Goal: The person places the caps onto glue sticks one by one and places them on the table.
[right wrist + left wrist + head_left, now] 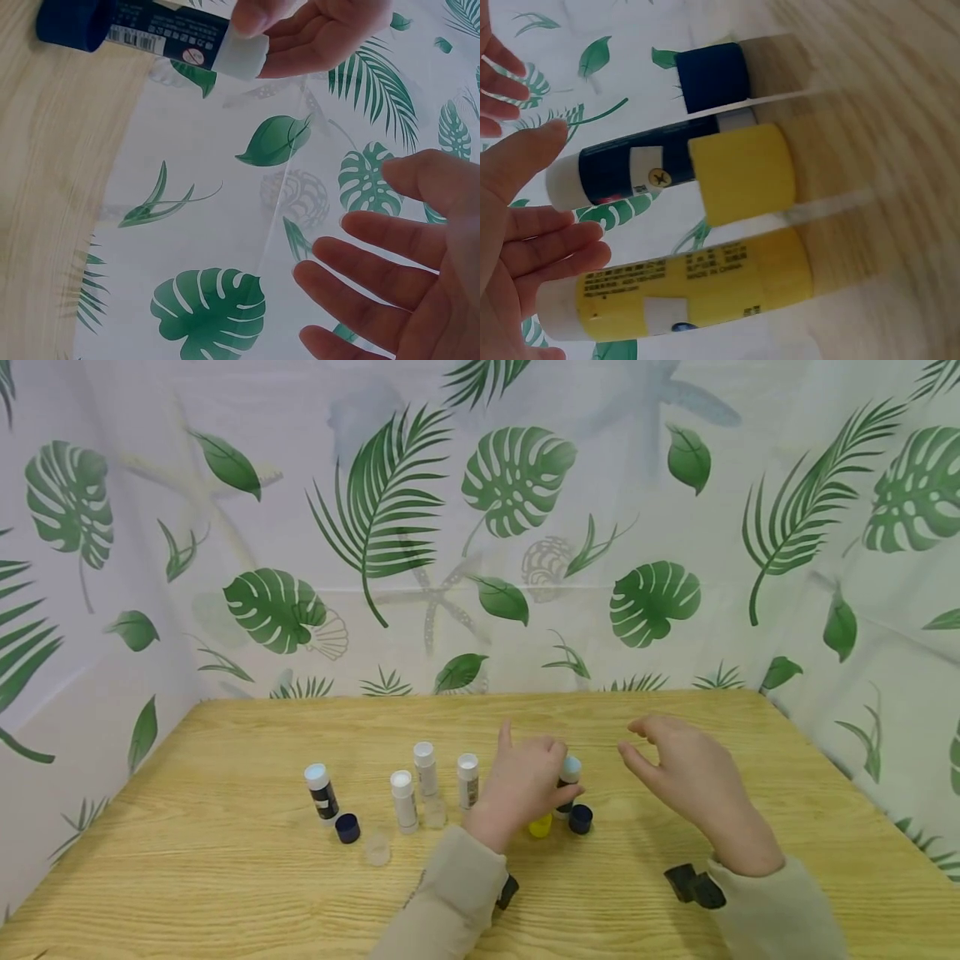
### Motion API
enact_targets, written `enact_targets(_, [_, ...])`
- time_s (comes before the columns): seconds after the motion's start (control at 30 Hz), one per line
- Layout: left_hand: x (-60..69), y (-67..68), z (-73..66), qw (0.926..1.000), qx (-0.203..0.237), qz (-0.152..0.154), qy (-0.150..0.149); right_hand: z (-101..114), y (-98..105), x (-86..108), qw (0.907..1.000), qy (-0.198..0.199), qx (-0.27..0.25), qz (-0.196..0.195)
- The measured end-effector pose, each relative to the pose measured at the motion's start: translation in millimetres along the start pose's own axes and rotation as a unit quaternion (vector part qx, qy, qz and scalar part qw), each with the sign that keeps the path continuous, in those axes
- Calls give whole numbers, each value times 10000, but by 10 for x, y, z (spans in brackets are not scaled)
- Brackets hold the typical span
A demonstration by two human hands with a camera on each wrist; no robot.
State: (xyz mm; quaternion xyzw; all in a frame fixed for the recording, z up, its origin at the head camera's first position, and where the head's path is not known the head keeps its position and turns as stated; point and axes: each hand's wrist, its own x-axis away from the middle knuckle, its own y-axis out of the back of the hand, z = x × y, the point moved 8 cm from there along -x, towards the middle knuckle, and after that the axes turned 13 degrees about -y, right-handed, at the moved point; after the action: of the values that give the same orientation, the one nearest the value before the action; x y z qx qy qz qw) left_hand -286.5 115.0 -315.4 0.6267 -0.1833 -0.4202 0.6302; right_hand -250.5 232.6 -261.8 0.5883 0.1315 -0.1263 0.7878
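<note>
My left hand (522,781) is beside an upright navy glue stick (567,797) with a pale top. In the left wrist view, that navy stick's white end (566,182) lies between thumb and fingers, which are not closed round it. Next to it stand a yellow cap (540,826) and a navy cap (581,819). A yellow glue stick (697,285) with a white end shows in the left wrist view; the left hand hides it from the head view. Raised over the table to the right, my right hand (686,772) holds nothing, its fingers apart.
Left of the hands stand several white glue sticks (404,802) with clear caps (378,849) near them. Farther left is another navy glue stick (322,795) with its navy cap (347,828) beside it. A leaf-patterned curtain (480,552) borders the wooden table (225,893).
</note>
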Motion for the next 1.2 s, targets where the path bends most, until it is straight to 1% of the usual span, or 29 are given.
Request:
enact_targets(0.13, [-4,-46,-19,9997,-210,80,-13,8,-18,5,10000,13,8,-7])
enact_targets(0.3, [5,-47,-38,9992,-390,-47,-85,12,-35,6,10000,2,57,5])
enact_targets(0.4, [6,-41,-45,9990,-419,-136,-105,14,-43,6,10000,16,70,7])
enact_targets(0.47, [2,-39,-47,9992,-370,-150,-91,15,-44,5,10000,28,62,-5])
enact_targets(0.63, [-7,-37,-60,10000,-36,-65,-63,14,-46,1,10000,56,29,-10])
enact_targets(0.7, [-8,-23,-79,9998,66,-147,-130,14,-46,-1,10000,67,11,-14])
enact_targets(0.83, [-8,4,-116,9991,128,-292,-290,16,-43,0,10000,79,-14,-12])
enact_targets(0.97, [-6,8,-121,9993,194,-144,-285,14,-45,2,10000,91,6,-9])
enact_targets(1.03, [1,23,-118,9993,205,-130,-285,13,-48,1,10000,96,25,-14])
enact_targets(1.1, [8,52,-110,9991,178,-226,-311,10,-49,0,10000,89,35,-16])
enact_targets(1.17, [20,101,-103,9982,222,-435,-344,7,-51,0,10000,68,27,-1])
enact_targets(1.2, [25,132,-101,9973,205,-588,-378,5,-51,0,10000,55,20,9])
